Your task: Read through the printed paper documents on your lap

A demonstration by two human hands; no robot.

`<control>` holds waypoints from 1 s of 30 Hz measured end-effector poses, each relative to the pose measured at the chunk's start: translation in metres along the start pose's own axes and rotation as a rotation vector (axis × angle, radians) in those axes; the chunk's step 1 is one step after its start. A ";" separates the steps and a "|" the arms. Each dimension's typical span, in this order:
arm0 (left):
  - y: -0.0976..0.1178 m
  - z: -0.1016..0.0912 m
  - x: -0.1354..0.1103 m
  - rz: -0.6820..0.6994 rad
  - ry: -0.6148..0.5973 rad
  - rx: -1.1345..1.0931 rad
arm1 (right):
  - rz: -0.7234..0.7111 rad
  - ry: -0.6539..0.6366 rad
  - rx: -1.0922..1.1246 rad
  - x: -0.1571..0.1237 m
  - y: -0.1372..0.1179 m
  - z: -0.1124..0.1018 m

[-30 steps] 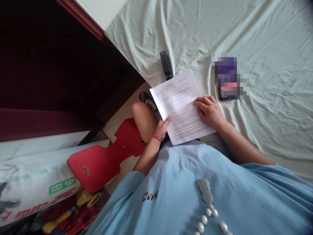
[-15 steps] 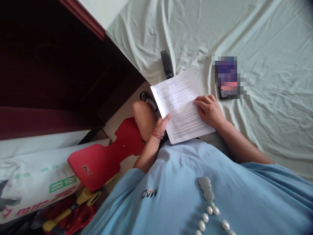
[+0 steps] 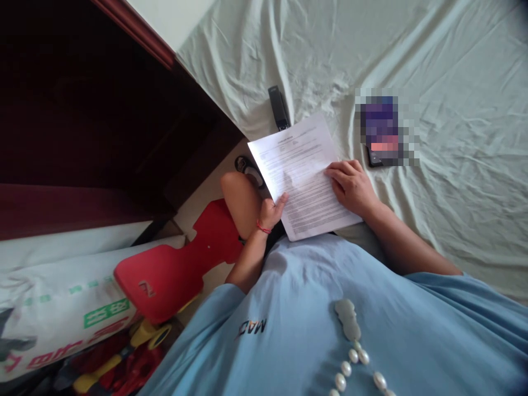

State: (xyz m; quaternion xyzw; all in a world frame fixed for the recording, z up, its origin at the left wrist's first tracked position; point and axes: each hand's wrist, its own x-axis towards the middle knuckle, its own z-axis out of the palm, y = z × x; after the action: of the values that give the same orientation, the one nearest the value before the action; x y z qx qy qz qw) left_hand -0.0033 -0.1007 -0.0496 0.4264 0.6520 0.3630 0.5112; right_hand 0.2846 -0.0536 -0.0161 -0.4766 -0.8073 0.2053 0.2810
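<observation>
Printed sheets of paper lie tilted in front of my body, over my lap and the bed's edge. My left hand, a red string on its wrist, grips their left edge with the thumb on top. Over the right edge rests my right hand, palm down, its bent fingers on the print and its thumb hidden. A black stapler lies on the bed just past the top edge of the paper. To the right of the paper is a phone, its screen blurred out by pixels.
A wrinkled pale green bedsheet spreads across the back and right. On the left stand dark wooden furniture, a red stool-like seat, and a white printed sack. Red and yellow items lie below the seat.
The top left corner of the paper has shifted slightly left and up. Both hands keep their places on it; the whole view has drifted a little.
</observation>
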 end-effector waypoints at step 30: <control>-0.004 0.001 -0.006 -0.002 -0.039 -0.040 | 0.373 0.270 0.903 -0.006 -0.020 -0.026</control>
State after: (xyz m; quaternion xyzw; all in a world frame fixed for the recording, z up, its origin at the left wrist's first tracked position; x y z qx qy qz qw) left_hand -0.0023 -0.1081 -0.0514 0.4225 0.6349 0.3671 0.5326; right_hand 0.2910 -0.0667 0.0135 -0.4658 -0.4958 0.5172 0.5194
